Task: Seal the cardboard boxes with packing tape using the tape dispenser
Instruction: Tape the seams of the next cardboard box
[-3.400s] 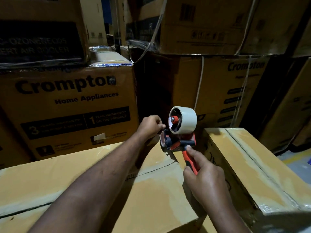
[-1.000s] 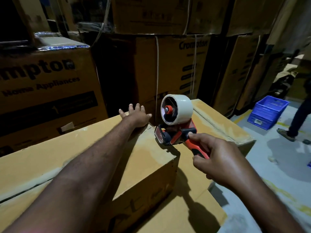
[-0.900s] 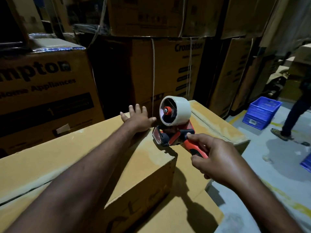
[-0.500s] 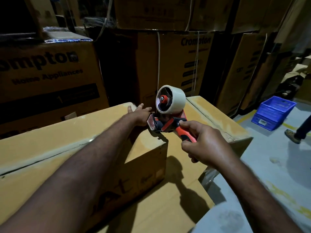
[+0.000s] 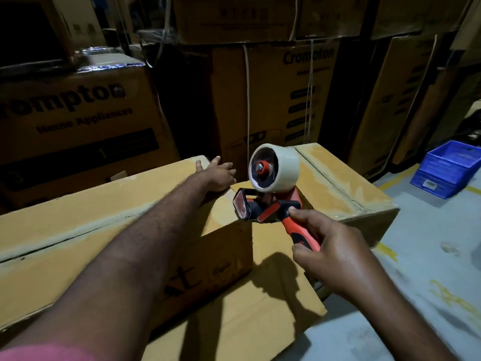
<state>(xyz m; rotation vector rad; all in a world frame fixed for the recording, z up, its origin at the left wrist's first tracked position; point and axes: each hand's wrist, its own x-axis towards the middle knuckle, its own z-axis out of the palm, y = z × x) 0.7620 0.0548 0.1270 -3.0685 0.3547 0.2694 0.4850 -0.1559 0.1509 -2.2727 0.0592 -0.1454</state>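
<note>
Grips the orange-and-black handle of the tape dispenser with the right hand, fingers curled round it and the forefinger stretched up to the black frame. Holds the dispenser just over the right top corner of the large cardboard box, with its flat front plate turned to the left; cannot tell whether it touches the cardboard. Carries the roll of tape, pale, on an orange hub at the top. Lays the left hand flat on the far top corner of the same box, fingers straight and grasping nothing. Shows a long seam across the top of this box. Shows a second box just behind the dispenser, to the right, a lower carton under the right forearm, printed stacked cartons behind, and a blue crate on the floor at the right.
</note>
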